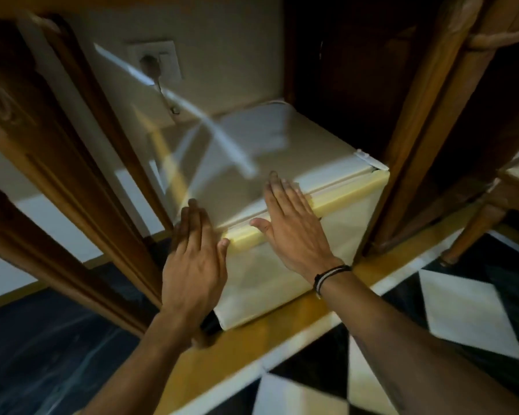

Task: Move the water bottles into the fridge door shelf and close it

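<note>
A small cream fridge (pixel 270 145) stands in a wooden cabinet niche, seen from above. Its door (pixel 336 232) faces me and lies flush against the body, with a yellowed strip along its top edge. My left hand (pixel 194 262) lies flat with fingers spread at the door's top left corner. My right hand (pixel 291 223) rests flat across the top edge of the door, fingers reaching onto the fridge top; a dark cord bracelet is on that wrist. Neither hand holds anything. No water bottles are visible.
Dark wooden cabinet posts (pixel 426 145) flank the fridge on both sides. A wall socket (pixel 156 62) with a plug and cable sits behind it. A carved wooden frame (pixel 57 175) stands at left. The floor (pixel 462 310) has black and white tiles with a yellow border.
</note>
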